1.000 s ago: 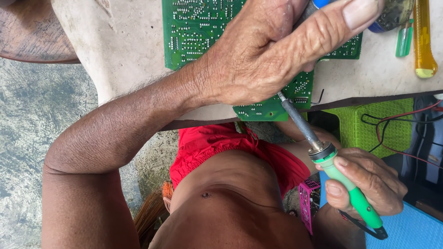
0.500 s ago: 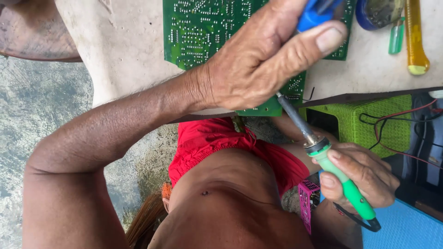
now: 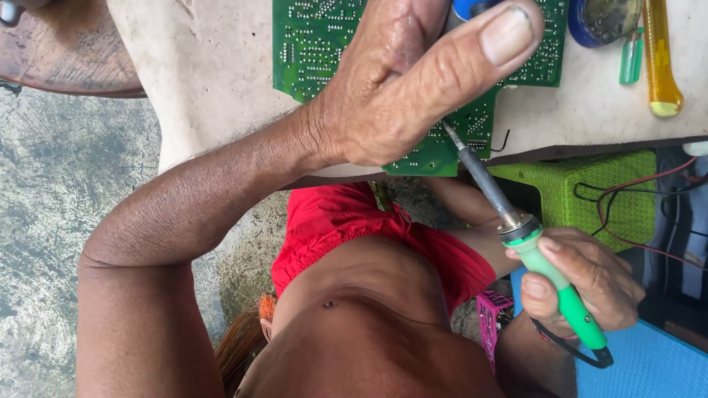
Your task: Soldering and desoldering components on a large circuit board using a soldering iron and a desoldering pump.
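Soldering iron (image 3: 549, 284), gripped in right hand (image 3: 582, 284), has advanced: tip now touches circuit board (image 3: 317, 44). Left hand (image 3: 413, 81) pinches blue tool (image 3: 466, 9), steadying board.

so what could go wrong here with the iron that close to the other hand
1. The iron tip touches the board edge right under the left hand; a small slip could burn the thumb.
2. The board overhangs the table edge, so pressure from the tip might tilt it.
3. The right hand grips the green handle near the metal collar, so fingers could creep onto hot metal.
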